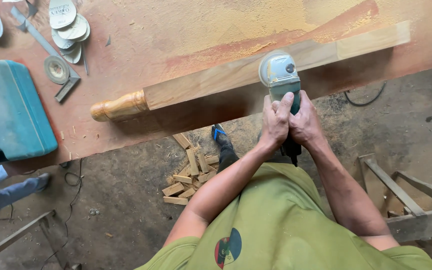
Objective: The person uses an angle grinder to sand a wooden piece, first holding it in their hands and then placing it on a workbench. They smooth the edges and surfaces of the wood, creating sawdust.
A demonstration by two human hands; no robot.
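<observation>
Both hands clamp a grinder (281,75): the left hand (275,122) and right hand (305,120) are wrapped together around its handle, its head pressed to a long beam (216,80) lying across the dusty table (141,35). The beam's left end is a rounded knob. Discs (68,25) and a blue case (8,112) sit at the left; wood offcuts (191,175) litter the floor.

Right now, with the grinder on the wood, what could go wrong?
1. Both hands, left and right, sit close behind the disc of the grinder; a kick could hurt them.
2. The beam shows no clamp and might shift.
3. Offcuts by the foot could cause a slip.
</observation>
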